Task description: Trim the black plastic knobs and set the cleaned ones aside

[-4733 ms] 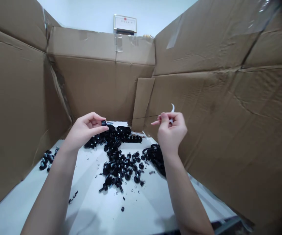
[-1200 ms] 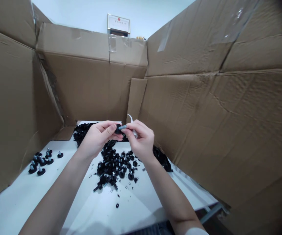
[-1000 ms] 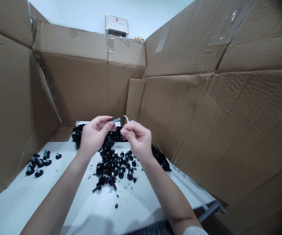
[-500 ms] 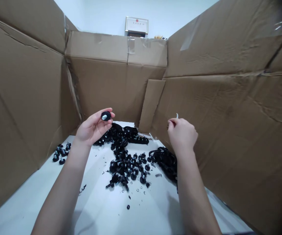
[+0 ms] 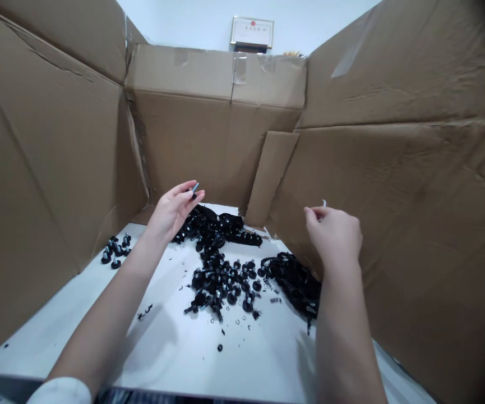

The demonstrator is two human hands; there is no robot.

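My left hand, raised above the back of the table, pinches a black-based screw foot. Its metal stud points up and to the right; the fingers hide part of its black disc. Off to the right, my right hand is closed, thumb against fingers. A thin, curved white piece sticks up from its grip, too small to name. Below and between the hands lies a pile of similar screw feet. A smaller group of them stands at the left, beyond my left forearm.
Cardboard walls enclose the white table at the back and both sides. A heap of black parts lies at the back. Black loop-like pieces lie by the right wall. Small rings and scraps are scattered in front.
My left hand has turned the screw foot, so its stud now points up and right instead of toward me. The view has shifted slightly; the right hand keeps its pinch.
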